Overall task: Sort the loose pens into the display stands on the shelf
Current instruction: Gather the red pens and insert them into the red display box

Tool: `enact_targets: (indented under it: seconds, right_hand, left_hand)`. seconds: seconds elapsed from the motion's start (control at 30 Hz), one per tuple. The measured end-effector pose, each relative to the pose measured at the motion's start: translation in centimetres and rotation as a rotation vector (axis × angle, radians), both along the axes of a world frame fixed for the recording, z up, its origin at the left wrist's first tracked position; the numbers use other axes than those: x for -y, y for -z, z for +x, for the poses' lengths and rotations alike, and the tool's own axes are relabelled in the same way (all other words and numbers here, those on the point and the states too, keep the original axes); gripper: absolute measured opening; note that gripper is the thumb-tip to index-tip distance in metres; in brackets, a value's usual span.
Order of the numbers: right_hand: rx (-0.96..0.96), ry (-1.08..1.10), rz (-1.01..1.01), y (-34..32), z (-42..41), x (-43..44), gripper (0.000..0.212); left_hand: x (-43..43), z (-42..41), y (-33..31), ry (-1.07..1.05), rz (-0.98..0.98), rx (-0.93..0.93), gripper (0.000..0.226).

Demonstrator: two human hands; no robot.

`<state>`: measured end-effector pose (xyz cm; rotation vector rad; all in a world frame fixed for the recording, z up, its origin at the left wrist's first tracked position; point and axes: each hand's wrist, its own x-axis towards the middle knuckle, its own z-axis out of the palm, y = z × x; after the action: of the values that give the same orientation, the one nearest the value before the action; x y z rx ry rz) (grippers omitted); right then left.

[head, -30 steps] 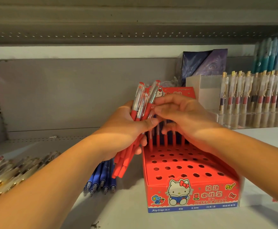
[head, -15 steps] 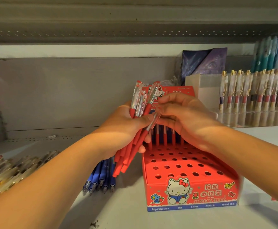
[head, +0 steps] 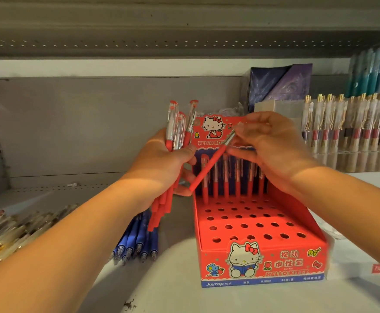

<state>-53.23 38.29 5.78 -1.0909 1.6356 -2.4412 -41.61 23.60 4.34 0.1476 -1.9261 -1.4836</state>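
Pen (head: 209, 166) drawn out, right hand (head: 272, 145) pinching | left hand (head: 159, 168) grips bundle (head: 176, 129) | blue pens (head: 134, 242) below

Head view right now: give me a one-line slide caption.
Right hand pinches one red pen at the red display stand while the left hand grips a bundle of red pens.

I find the front rows of holes in the red stand (head: 263, 266) open from above. Its back row is blocked by standing red pens (head: 226, 186); blue pens (head: 137, 239) lie just left of it.
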Motion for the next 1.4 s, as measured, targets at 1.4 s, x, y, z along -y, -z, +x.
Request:
enact_targets:
  seconds: [1.4]
  right_hand:
    - [-0.103,-0.18,0.052,0.9,0.7,0.6,0.009]
  left_hand:
    - [-1.1,1.2,0.4,0.268,-0.235,0.203,0.012]
